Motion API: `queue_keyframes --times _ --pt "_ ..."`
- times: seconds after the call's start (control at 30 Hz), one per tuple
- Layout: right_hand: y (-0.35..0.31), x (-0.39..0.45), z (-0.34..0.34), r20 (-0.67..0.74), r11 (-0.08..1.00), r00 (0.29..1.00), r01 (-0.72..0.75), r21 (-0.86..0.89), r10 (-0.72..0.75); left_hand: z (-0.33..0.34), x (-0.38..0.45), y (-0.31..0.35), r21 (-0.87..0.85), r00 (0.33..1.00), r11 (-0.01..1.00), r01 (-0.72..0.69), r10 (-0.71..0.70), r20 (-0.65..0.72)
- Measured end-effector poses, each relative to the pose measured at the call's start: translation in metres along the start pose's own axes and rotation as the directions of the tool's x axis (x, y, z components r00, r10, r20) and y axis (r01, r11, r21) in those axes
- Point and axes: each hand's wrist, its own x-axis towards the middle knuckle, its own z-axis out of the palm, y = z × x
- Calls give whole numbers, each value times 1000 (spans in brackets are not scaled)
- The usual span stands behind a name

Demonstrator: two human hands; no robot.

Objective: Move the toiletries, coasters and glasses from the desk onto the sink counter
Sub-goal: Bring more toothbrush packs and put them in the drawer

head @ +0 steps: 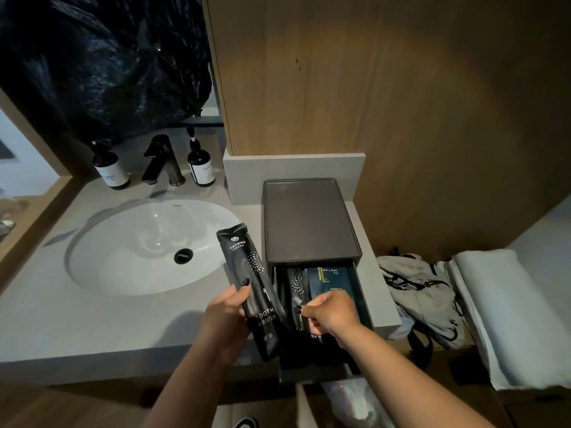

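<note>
Left hand (227, 316): closed around a black toothbrush packet (250, 288), held tilted above the surface (92, 322).
Right hand (332, 313): fingers pinched on a second toothbrush packet (297, 291) lying in the open drawer (364, 307).
Drawer box (309, 220): on the surface at 3 o'clock from the sink (148, 245).
Blue packet (332, 281): in the drawer, at 12 o'clock from the right hand.
Bottles (200, 163): flank the tap (163, 160), at 12 o'clock from the sink.

grey sink counter (92, 319) carries inset white basin (123, 257), black faucet (162, 160) flanked by two dark pump bottles (108, 168) (200, 166), black drawer box (310, 220) at right, drawer open.
</note>
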Motion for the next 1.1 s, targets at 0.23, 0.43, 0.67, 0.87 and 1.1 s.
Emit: queue_keyframes --times 0.23,0.43,0.67,0.87,1.1 --pt "4 -2 -1 -50 985 987 146 -90 -151 7 9 -2 180 999 984 -15 10 30" --pt "5 -7 -6 -206 964 948 260 59 -243 12 4 -8 157 998 987 -30 20 64" --pt "-6 -40 -25 153 859 969 90 504 -192 22 3 -16 87 999 996 -20 23 -30" --pt "5 -61 -40 211 899 953 113 424 -219 41 -15 -27 215 996 972 -92 92 14" --pt "25 -76 -89 273 938 953 31 345 -132 32 -26 -42 444 951 861 -247 303 -58"
